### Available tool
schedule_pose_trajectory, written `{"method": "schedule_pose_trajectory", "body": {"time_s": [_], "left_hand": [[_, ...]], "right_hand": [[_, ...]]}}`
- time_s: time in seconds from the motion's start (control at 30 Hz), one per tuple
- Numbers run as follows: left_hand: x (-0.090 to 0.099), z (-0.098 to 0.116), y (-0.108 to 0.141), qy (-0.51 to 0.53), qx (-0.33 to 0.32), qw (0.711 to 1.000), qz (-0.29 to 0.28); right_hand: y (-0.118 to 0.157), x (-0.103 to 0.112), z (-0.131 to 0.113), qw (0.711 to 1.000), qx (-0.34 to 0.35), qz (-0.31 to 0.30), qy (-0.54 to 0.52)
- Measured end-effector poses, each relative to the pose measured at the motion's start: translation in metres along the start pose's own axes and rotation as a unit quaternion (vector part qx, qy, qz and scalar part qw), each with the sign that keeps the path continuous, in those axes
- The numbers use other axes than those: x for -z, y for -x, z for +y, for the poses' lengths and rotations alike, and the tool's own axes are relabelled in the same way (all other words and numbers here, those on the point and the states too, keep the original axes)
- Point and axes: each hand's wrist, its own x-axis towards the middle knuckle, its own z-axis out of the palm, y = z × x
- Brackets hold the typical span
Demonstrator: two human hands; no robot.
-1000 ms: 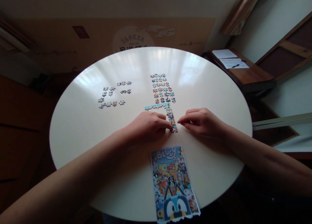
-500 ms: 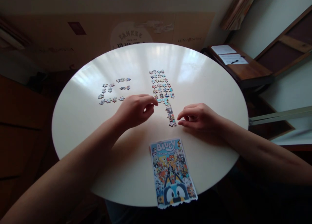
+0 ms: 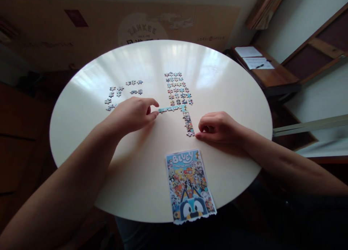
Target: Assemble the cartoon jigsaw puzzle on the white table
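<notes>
Puzzle pieces joined in an L shape lie mid-table: a blue upper strip (image 3: 172, 108) running left and a colourful side strip (image 3: 188, 121) running toward me. At the upper strip's left end is my left hand (image 3: 133, 112), thumb and forefinger apart; whether they touch it I cannot tell. My right hand (image 3: 219, 126) rests on the table with fingers curled in and nothing visible in them, its thumb tip at the side strip's lower end. Loose puzzle pieces (image 3: 177, 91) sit in rows just beyond the L. More loose pieces (image 3: 119, 93) lie at the left, partly behind my left hand.
A Bluey picture sheet (image 3: 191, 188) with a torn lower edge lies at the near rim of the round white table (image 3: 141, 192). Beyond the table, at right, a wooden side table (image 3: 280, 74) holds papers (image 3: 254, 62) and a pen (image 3: 260, 66).
My left hand has moved left, uncovering the upper strip's left part and covering some loose pieces. My right fingers have curled in, the thumb closer to the side strip. The view has shifted slightly.
</notes>
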Motion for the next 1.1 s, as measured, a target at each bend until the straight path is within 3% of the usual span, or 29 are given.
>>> {"method": "schedule_pose_trajectory", "body": {"time_s": [0.6,1.1], "left_hand": [[0.0005,-0.0033,0.0036,0.037,0.018,0.999,-0.024],[-0.0063,0.0033,-0.0014,0.059,0.035,0.998,0.006]], "right_hand": [[-0.0028,-0.0047,-0.0042,1.0,-0.011,-0.014,-0.001],[-0.0043,-0.0059,-0.0084,0.999,-0.022,-0.02,0.014]]}}
